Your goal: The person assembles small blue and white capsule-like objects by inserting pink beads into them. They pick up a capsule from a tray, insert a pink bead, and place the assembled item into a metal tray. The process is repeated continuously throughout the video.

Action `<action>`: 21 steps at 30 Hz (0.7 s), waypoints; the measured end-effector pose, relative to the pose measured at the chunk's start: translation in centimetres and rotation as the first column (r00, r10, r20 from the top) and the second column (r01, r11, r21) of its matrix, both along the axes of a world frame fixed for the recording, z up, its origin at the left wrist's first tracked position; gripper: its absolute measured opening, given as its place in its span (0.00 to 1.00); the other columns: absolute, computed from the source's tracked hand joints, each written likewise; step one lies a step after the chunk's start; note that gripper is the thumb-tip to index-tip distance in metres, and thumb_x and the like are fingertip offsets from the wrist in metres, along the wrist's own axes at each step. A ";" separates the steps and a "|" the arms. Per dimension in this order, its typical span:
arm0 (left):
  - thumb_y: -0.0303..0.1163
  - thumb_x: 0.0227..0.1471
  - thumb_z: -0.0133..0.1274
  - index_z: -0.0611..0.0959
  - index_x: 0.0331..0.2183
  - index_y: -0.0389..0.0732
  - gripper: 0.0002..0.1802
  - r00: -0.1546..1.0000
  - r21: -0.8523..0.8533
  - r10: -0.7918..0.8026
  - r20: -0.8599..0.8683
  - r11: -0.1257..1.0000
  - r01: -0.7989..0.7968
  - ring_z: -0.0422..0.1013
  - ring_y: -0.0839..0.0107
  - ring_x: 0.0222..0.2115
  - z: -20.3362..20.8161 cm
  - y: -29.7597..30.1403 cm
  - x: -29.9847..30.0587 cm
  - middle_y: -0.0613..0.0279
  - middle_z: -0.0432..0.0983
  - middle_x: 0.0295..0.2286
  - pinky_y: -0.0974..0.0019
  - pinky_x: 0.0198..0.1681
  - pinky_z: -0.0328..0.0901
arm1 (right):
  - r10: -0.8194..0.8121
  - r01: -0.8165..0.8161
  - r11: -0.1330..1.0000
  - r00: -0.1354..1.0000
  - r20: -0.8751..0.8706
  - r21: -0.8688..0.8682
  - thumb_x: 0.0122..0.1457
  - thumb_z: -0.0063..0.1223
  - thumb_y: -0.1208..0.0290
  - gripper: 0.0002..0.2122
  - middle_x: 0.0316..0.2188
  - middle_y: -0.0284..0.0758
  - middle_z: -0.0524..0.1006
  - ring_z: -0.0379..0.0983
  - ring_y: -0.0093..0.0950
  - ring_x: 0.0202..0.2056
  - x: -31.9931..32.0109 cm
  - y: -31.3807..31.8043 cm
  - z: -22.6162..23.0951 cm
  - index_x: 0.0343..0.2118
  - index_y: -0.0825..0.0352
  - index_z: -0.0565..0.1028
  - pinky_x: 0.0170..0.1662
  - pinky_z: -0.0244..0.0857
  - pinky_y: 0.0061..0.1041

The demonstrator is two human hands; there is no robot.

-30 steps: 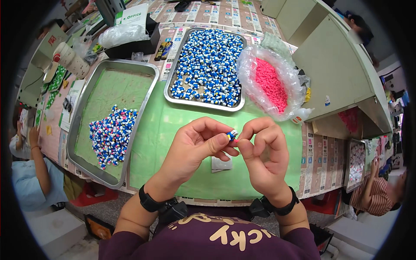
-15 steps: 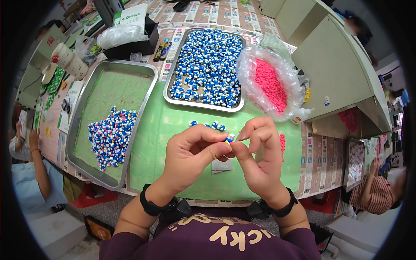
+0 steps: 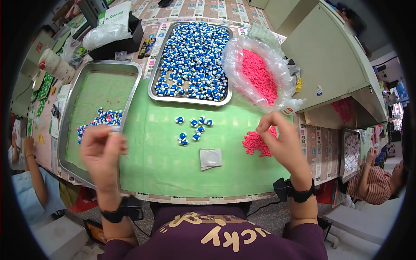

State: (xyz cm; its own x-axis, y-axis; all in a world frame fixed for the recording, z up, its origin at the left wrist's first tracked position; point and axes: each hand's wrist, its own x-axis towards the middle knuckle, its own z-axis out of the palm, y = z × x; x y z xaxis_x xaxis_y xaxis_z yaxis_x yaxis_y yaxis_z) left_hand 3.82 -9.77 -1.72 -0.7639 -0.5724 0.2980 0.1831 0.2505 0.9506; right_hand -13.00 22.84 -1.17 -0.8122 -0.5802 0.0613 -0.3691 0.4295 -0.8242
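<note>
My left hand (image 3: 103, 151), blurred by motion, is over the near right edge of the left metal tray (image 3: 136, 82). A speck of blue and yellow at its fingertips looks like a small blue-and-white figure (image 3: 113, 129). In that tray lies a heap of blue-and-white figures with pink bits (image 3: 104, 118), partly hidden by the hand. My right hand (image 3: 284, 141) hovers at a loose pile of small pink pieces (image 3: 255, 143), its fingers curled and the thumb a little apart from the index finger. Several loose blue-and-white figures (image 3: 199, 129) lie on the green mat (image 3: 164, 164) between the hands.
Beyond the mat stands a metal tray (image 3: 190, 102) full of blue-and-white figures. Beside it are an open plastic bag (image 3: 236, 65) of pink pieces and a white squeeze bottle (image 3: 294, 105). A small white square (image 3: 211, 158) lies mid-mat. A beige cabinet (image 3: 333, 65) bounds the right.
My hands have parted from mid-mat, where both held a small figure. The left has swung to the left tray, the right to the pink pile. The view has shifted slightly.
</note>
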 end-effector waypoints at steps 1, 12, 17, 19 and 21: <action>0.23 0.56 0.53 0.77 0.35 0.37 0.03 0.996 -0.074 0.087 0.035 0.994 -0.084 0.71 0.80 0.23 -0.3 -2.1 1.6 0.63 0.75 0.24 0.77 0.24 0.66 | 0.032 -0.032 0.994 0.999 -0.004 0.102 0.51 0.50 0.86 0.06 0.24 0.34 0.71 0.70 0.28 0.31 0.0 0.3 -1.1 0.27 0.68 0.66 0.38 0.63 0.26; 0.31 0.55 0.57 0.81 0.39 0.36 0.11 0.635 -0.740 0.675 0.376 0.631 -0.232 0.64 0.85 0.22 -1.0 -11.3 8.4 0.72 0.71 0.21 0.77 0.25 0.60 | 0.223 -0.109 0.938 0.917 -0.330 0.330 0.49 0.51 0.81 0.06 0.23 0.34 0.71 0.69 0.36 0.30 1.6 -1.6 -2.9 0.26 0.64 0.68 0.37 0.57 0.34; 0.28 0.54 0.57 0.81 0.40 0.37 0.10 0.886 -0.383 0.265 0.382 0.917 -0.109 0.69 0.82 0.26 -1.4 -3.3 2.8 0.69 0.75 0.26 0.75 0.30 0.64 | 0.196 -0.032 0.907 0.915 -0.353 0.419 0.48 0.50 0.82 0.05 0.24 0.34 0.72 0.70 0.37 0.31 2.0 -2.2 -3.8 0.27 0.64 0.68 0.38 0.57 0.36; 0.25 0.50 0.59 0.79 0.41 0.36 0.14 0.860 -0.404 -0.034 0.509 0.873 0.273 0.73 0.72 0.31 -0.8 1.0 0.1 0.61 0.76 0.33 0.70 0.34 0.68 | 0.195 -0.019 0.886 0.922 -0.335 0.464 0.48 0.50 0.81 0.05 0.24 0.35 0.73 0.70 0.37 0.31 2.0 -2.4 -3.7 0.27 0.64 0.69 0.38 0.57 0.37; 0.25 0.48 0.60 0.80 0.39 0.37 0.14 0.840 -0.374 -0.229 0.492 0.816 0.441 0.72 0.69 0.33 -1.6 3.9 -1.9 0.59 0.74 0.34 0.68 0.34 0.67 | 0.198 -0.025 0.877 0.929 -0.314 0.480 0.48 0.50 0.82 0.05 0.24 0.35 0.73 0.70 0.37 0.31 1.9 -2.6 -3.5 0.27 0.64 0.69 0.38 0.57 0.37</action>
